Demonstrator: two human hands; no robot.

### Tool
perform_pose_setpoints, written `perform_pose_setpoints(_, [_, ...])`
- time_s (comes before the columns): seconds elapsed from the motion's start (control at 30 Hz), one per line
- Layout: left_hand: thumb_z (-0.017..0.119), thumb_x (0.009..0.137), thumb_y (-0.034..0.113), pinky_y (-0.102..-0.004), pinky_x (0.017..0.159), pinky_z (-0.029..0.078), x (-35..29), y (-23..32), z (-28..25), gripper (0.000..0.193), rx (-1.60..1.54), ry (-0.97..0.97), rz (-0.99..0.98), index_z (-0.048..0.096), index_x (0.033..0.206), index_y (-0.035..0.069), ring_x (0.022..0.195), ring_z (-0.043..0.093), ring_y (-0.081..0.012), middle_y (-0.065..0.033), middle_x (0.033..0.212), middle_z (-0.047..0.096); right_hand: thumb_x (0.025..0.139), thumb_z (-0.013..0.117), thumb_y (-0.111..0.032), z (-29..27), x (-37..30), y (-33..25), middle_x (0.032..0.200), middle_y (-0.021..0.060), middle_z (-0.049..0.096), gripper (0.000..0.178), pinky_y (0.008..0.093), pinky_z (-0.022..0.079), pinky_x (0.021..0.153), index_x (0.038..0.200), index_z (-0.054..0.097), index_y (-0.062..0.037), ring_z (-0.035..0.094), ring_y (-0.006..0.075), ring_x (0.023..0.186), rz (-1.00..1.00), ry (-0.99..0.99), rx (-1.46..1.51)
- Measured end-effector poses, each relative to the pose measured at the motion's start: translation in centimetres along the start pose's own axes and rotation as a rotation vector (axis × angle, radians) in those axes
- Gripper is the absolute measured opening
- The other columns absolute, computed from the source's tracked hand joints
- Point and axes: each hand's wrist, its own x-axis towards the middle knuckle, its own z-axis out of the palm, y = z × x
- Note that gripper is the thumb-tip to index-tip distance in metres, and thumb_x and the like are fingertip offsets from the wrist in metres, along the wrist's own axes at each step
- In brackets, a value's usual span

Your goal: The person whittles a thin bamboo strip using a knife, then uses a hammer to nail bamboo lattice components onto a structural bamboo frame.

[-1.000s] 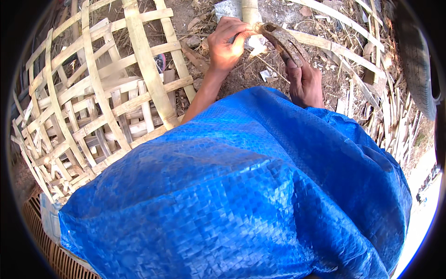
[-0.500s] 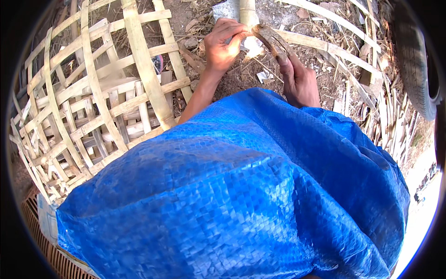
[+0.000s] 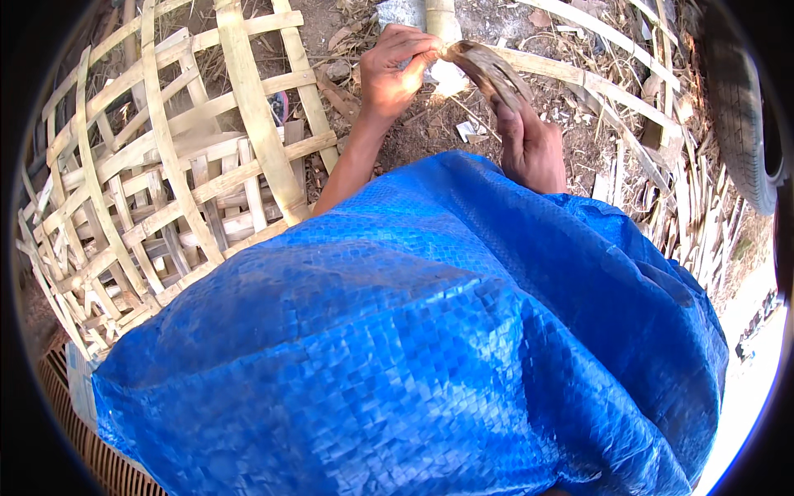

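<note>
At the top centre my left hand (image 3: 395,70) is closed, with thumb and fingers pinched together beside the end of a pale bamboo pole (image 3: 441,21). What lies in that pinch is too small to make out. My right hand (image 3: 533,153), to the right and slightly nearer, grips a curved brown tool (image 3: 496,74); motion blurs it, and its exact kind does not show. The tool's far end meets the left fingertips at the pole. A long bamboo strip (image 3: 571,74) runs rightward from behind the tool. Blue woven tarpaulin (image 3: 356,347) covers my lap below both hands.
On the left stands an open lattice of woven bamboo strips (image 3: 248,91). A tyre (image 3: 740,116) is at the far right, with split bamboo pieces (image 3: 691,211) heaped beside it. Scraps and dry litter cover the dirt ground (image 3: 430,132). A brown slatted surface (image 3: 91,438) shows at lower left.
The curved tool has turned in my right hand and shows a broader, blurred side. My right hand has shifted slightly left; the left hand stays almost in place.
</note>
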Motion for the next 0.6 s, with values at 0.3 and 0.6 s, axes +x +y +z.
perform_pose_setpoints(0.3, [0.082, 0.076, 0.001, -0.0315, 0.081, 0.054, 0.4, 0.6, 0.1, 0.016, 0.016, -0.004, -0.010, 0.080, 0.090, 0.007, 0.089, 0.068, -0.0179, -0.0034, 0.092, 0.078, 0.108, 0.045, -0.040, -0.1, -0.1, 0.5, 0.067, 0.0187, 0.064, 0.044, 0.0446, 0.047, 0.057, 0.103, 0.067, -0.0022, 0.065, 0.0367, 0.060, -0.025, 0.051, -0.025])
perform_pose_setpoints(0.6, [0.081, 0.079, 0.006, -0.0310, 0.087, 0.049, 0.4, 0.0, 0.0, 0.013, 0.104, -0.013, 0.035, 0.081, 0.090, 0.012, 0.091, 0.068, -0.0159, -0.0004, 0.092, 0.078, 0.108, 0.045, -0.039, 0.0, 0.3, -0.4, 0.067, 0.0175, 0.064, 0.042, 0.0454, 0.049, 0.057, 0.107, 0.068, -0.0040, 0.066, 0.0374, 0.060, 0.125, -0.036, -0.176])
